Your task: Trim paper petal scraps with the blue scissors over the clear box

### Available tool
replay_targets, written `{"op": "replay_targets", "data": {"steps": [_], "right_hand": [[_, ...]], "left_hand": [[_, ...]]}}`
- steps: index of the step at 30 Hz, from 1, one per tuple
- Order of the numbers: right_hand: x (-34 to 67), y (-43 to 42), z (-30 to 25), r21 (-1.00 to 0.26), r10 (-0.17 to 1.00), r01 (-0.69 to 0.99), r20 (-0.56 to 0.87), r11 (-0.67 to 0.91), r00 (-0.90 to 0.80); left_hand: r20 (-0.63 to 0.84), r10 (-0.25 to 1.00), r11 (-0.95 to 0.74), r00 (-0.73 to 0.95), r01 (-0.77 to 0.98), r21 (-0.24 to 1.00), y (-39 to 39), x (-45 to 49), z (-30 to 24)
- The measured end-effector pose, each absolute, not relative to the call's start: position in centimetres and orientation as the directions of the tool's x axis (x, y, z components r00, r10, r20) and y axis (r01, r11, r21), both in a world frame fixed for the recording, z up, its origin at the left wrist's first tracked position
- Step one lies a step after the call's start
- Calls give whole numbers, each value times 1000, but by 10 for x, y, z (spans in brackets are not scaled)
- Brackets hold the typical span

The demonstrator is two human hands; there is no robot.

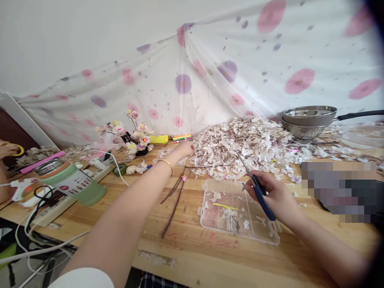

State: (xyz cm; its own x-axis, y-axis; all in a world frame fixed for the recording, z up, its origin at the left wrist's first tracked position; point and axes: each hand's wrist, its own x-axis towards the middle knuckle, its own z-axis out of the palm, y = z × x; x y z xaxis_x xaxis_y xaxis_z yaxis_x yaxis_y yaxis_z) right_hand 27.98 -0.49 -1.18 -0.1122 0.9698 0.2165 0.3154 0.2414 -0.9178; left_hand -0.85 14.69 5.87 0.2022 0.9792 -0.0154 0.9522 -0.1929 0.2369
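Observation:
My left hand reaches to the left edge of a heap of pale, papery flakes. Its fingers are curled in, and whatever they may hold is hidden. In my right hand is a pair of scissors with dark blue handles, blades pointing up toward the heap. Below them lies a clear divided plastic box with flakes, a clump of whitish strips and a yellow strip. Left of the box lie thin dark twigs, one with a small pink bud at its tip.
Artificial blossom branches stand at the back left. Nearer are a green-lidded jar-like bottle, a power strip, white cables and a glue gun. Metal strainers stand back right. Another person's hand holds something yellow at far left.

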Motion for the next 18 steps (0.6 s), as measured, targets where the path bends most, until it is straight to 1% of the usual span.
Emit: {"op": "replay_targets", "data": {"steps": [3,5,7,10,13,18], "right_hand": [[280,-5,-13,-909,963,319,243,267,-115],[279,-5,-13,-902,958,323,263,286,-115],[279,-5,-14,-894,955,334,276,298,-112],[279,-3,-16,-887,950,341,290,311,-112],[279,-2,-18,-879,944,344,307,330,-120],[278,-4,-19,-875,942,349,314,337,-123]], "left_hand": [[-99,962,-239,255,960,149,126,18,43],[-112,957,-256,267,961,103,106,30,35],[-88,967,-234,240,970,69,87,34,31],[-28,991,-128,130,991,40,69,26,28],[-10,1000,-28,29,998,54,64,14,19],[16,1000,19,-21,989,143,68,10,-4]]}}
